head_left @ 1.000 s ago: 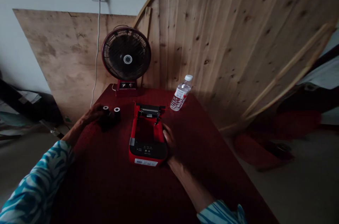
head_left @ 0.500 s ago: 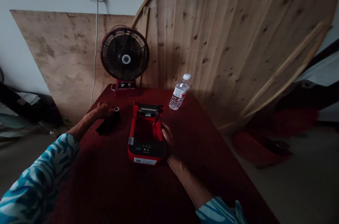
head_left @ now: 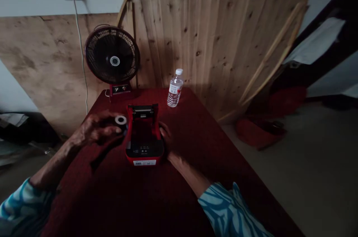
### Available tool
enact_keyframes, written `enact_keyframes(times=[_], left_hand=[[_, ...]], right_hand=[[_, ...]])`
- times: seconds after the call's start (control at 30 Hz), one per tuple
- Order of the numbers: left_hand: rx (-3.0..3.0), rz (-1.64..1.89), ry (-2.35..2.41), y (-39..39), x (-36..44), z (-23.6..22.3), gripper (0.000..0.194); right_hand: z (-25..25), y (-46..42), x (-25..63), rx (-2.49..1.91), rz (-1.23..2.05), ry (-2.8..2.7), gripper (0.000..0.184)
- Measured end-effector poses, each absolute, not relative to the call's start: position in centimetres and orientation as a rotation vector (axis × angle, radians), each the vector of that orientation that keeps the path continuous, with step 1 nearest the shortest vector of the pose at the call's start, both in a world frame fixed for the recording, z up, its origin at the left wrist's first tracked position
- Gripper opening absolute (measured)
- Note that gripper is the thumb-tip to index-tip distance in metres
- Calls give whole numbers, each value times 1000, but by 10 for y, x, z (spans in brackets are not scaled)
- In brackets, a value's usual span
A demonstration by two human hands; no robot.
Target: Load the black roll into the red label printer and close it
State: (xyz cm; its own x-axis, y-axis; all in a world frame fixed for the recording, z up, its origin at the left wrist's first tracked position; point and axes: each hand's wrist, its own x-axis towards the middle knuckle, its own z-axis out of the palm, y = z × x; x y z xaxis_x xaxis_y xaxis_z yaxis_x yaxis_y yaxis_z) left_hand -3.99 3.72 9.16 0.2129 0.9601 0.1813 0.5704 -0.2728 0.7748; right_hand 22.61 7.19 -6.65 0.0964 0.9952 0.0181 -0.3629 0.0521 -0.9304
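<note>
Left hand (head_left: pixel 95 130): curled, holding paper roll (head_left: pixel 121 120) core-up, just beside bay | Right hand (head_left: pixel 166 137): open, steadying red thermal printer (head_left: pixel 144 151) at side

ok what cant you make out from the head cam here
Head view:
The roll in the left hand: body hidden by its fingers.
The red printer: open compartment too dark to see inside.
The sticker on its front: print too small to read.
The water bottle's label: too small to read.
The right hand: fingertips lost in shadow beside the printer.
</note>
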Motion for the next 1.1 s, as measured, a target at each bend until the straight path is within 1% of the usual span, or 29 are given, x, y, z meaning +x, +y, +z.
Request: enact_keyframes(times=[0.13,0.23,0.3,0.37,0.5,0.6,0.7,0.73,0.83,0.87,0.97,1.0,1.03,1.1], left_hand=[[2359,667,1200,32,14,87,35],[2565,421,1352,40,48,80,32],[2589,142,1517,48,63,76,32],[2575,-60,1599,56,74,71,29],[2565,-164,1526,74,85,59,22],[2546,-135,1427,86,83,53,20],[2530,0,1336,84,70,58,17],[2523,58,1321,78,62,62,20],[2471,274,1297,48,36,70,36],[2420,412,1264,36,27,70,40],[2479,648,1179,3,14,59,51],[2531,692,1178,-4,13,53,52],[2581,731,1190,-8,15,46,49],[2664,830,1210,-10,20,35,32]], right_hand=[[-63,71,225,-913,1287,-882,35],[-61,69,227,-883,1251,-932,34],[-62,69,228,-863,1243,-971,34],[-64,69,230,-844,1243,-1000,35],[-64,70,231,-841,1236,-1008,35],[-60,69,231,-875,1237,-1012,35],[-57,68,231,-894,1246,-997,34],[-57,68,230,-895,1251,-986,35],[-62,71,228,-874,1271,-949,37],[-65,72,227,-862,1273,-944,37],[-71,76,227,-842,1242,-959,35],[-73,76,227,-847,1226,-969,35],[-75,77,228,-853,1212,-980,35],[-77,77,228,-852,1200,-994,36]])
